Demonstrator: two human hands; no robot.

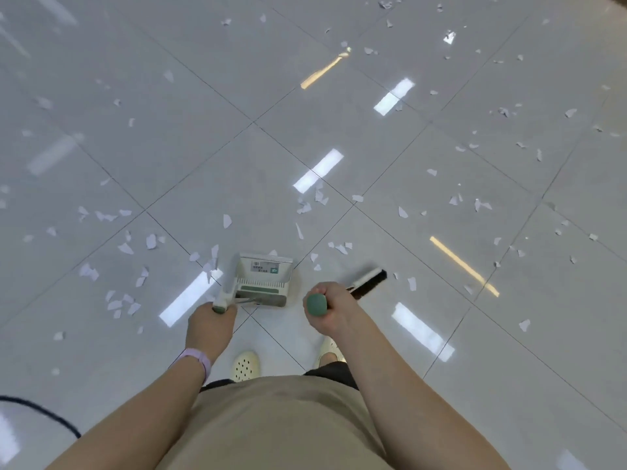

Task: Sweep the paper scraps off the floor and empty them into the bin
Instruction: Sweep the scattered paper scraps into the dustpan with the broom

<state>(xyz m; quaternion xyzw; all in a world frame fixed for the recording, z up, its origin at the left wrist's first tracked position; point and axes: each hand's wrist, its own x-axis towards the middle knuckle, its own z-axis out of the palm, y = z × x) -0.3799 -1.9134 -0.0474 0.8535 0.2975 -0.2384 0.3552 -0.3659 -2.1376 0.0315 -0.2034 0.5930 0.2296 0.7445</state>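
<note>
Scraps (151,240) of white paper lie scattered over nearly the whole grey tiled floor (203,130), from the near left by the feet out to the far right corner, with no gathered pile to be seen anywhere. By that showing the task looks barely begun: the sweeping, the collecting and the emptying all seem to be left.

The left hand (210,322) has its fingers curled round the top of the dustpan's upright handle, and the dustpan (263,279) stands on the floor just ahead of the feet, its mouth facing away. Its tray looks bare apart from a label, though a scrap or two may sit at its far lip; that cannot be told for sure. The right hand (324,308) grips the green end of the broom handle, fingers wrapped closed about it, and the broom head (369,278) is down near the floor just right of the dustpan, with a few scraps lying close by it.

No bin shows in this view, so where the load must be carried is unknown. A dark cable (40,410) crosses the near left corner of the floor.
</note>
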